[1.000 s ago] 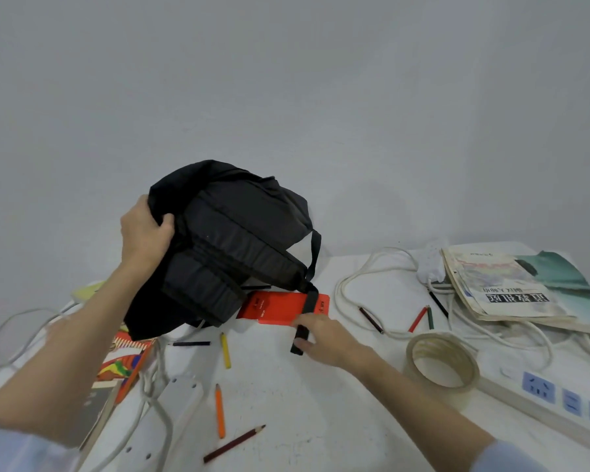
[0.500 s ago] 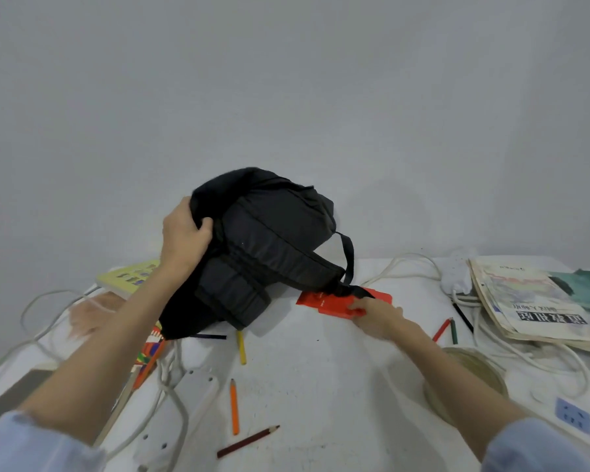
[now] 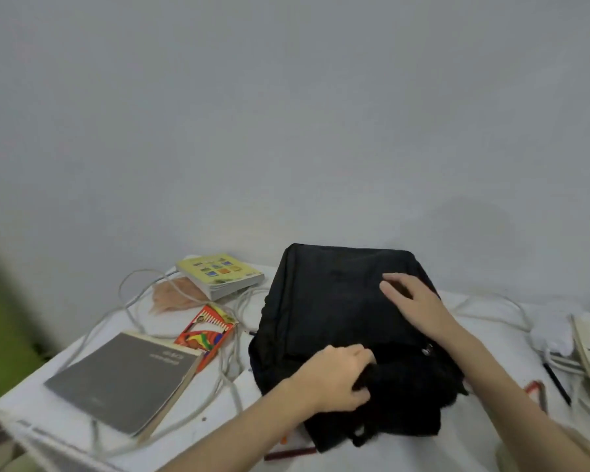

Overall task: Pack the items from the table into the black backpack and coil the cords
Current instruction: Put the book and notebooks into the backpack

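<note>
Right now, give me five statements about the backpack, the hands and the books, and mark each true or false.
1. The black backpack lies flat on the table. True.
2. The right hand rests on top of the backpack with fingers spread. True.
3. The left hand holds a pencil. False: it grips black fabric at the backpack's near end.
4. The grey book lies right of the backpack. False: it lies to the left.
5. The yellow book sits behind the coloured pencil box, near the wall. True.
</note>
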Available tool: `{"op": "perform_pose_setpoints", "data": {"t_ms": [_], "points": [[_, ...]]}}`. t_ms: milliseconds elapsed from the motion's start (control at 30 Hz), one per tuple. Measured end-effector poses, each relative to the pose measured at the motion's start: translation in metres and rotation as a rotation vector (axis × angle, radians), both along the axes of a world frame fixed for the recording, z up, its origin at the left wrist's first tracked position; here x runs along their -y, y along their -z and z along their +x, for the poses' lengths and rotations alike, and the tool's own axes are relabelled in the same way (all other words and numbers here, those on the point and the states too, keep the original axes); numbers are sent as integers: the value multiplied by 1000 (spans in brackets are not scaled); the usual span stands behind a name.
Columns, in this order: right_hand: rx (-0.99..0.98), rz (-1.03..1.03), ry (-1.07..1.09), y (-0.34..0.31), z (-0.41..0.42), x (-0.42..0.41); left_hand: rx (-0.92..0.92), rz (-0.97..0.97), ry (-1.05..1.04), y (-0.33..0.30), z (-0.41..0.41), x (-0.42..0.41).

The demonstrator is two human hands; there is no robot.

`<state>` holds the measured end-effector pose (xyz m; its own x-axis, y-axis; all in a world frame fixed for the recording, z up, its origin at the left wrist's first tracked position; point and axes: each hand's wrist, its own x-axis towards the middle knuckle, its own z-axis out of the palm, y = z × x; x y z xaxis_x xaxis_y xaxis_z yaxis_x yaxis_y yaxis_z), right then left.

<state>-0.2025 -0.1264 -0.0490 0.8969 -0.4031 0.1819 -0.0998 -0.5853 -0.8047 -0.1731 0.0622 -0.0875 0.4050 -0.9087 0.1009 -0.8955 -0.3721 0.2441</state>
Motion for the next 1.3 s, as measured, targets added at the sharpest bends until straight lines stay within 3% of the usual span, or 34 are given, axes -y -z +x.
{"op": "perform_pose_setpoints", "data": {"t_ms": [67,133,200,300,433,533,567,633,733,800,900,1033,1200,1300], "points": [[-251,-142,-127,27,11,-22,-239,35,1,0,3,-10],[-476,-417,-140,71,12,-45,-550,-123,-67,-6,17,-36],[-507,-601,-87,104,4,-57,-631,-327,-176,-12,42,-72],[-506,-611,-19,105,6,-61,-610,-521,-420,-14,100,-137],[-701,-571,23,55,31,-90,-354,-541,-666,-11,180,-194],[-386,-567,-1,31,72,-144,-242,-488,-743,-12,228,-209],[-246,-512,-31,30,92,-165,-219,-458,-744,-12,244,-212],[-113,-191,-103,32,130,-202,-199,-394,-749,-9,266,-212],[-261,580,-67,39,189,-239,-199,-201,-766,-5,292,-214],[-338,871,7,47,217,-249,-203,11,-765,-3,310,-219],[-359,1066,19,57,234,-249,-173,306,-863,10,331,-226],[-406,1206,-61,61,243,-242,-28,527,-914,14,347,-227],[-363,1374,-53,56,250,-230,-8,589,-781,0,357,-223],[-274,1500,-5,55,249,-224,122,577,-689,-9,357,-222]]}}
